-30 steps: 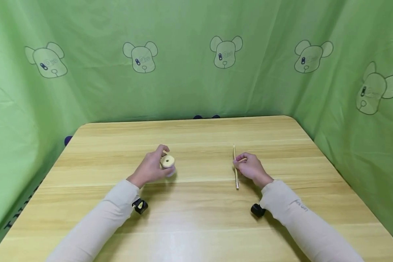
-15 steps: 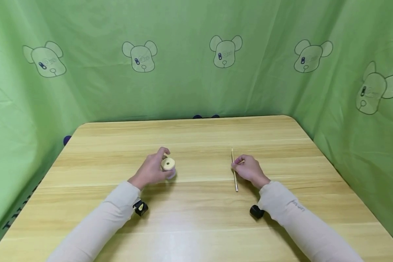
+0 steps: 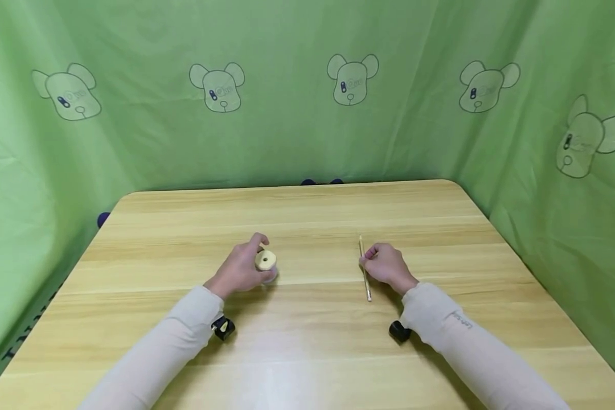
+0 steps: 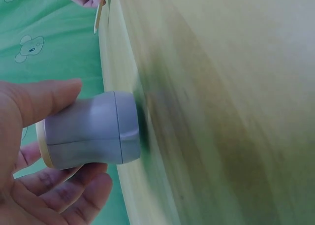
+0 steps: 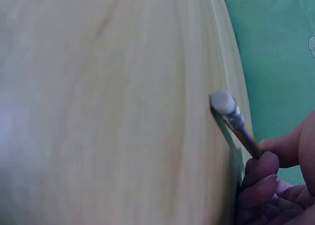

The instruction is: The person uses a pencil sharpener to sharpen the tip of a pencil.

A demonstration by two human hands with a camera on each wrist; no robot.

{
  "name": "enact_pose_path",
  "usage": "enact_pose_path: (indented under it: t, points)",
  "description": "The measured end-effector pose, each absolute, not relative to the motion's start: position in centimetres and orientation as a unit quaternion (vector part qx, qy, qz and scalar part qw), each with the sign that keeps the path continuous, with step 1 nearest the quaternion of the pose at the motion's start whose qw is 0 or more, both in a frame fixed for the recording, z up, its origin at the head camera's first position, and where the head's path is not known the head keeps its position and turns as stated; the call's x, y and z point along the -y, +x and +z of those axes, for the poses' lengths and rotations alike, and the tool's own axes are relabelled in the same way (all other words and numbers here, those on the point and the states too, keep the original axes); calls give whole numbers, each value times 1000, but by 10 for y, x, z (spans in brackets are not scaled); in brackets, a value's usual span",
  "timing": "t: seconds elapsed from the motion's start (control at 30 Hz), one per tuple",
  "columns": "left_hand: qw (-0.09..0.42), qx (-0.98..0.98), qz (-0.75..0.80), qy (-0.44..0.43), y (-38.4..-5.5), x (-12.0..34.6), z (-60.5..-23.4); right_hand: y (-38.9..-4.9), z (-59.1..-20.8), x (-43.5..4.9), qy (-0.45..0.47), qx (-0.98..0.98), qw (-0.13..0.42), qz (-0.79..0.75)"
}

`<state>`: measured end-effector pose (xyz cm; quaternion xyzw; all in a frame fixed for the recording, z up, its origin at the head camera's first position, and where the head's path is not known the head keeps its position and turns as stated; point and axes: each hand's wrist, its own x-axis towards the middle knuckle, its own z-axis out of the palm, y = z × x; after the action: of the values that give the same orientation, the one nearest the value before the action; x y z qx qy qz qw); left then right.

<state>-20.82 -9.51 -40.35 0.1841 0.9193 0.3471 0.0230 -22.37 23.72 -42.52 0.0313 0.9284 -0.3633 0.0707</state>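
My left hand [image 3: 238,269] grips a small pencil sharpener [image 3: 266,260], its thumb on one side and fingers on the other. The sharpener has a lilac-grey body [image 4: 91,129] and a round cream top with a hole in its middle. In the left wrist view its base is close to the table surface. My right hand [image 3: 388,265] pinches a yellow pencil [image 3: 366,282] around its middle. The pencil's tip points away from me, and its white eraser [image 5: 224,102] in a metal band points back toward me, close over the table in the right wrist view.
A wood-grain table [image 3: 307,336] lies under both hands. Green curtains [image 3: 287,148] with bear-head drawings hang behind its far edge and along both sides. Black wrist cameras [image 3: 399,332] sit at both cuffs.
The left hand and sharpener have shifted slightly right and toward me. The right hand has carried the pencil slightly left and nearer. Both grips stay as they were.
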Motion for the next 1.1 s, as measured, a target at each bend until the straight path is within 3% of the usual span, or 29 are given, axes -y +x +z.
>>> enact_pose_path:
  t: [1.1]
  points:
    - [31,-920,340,194,-206,94,-406,-226,-428,-231,1,-946,62,-317]
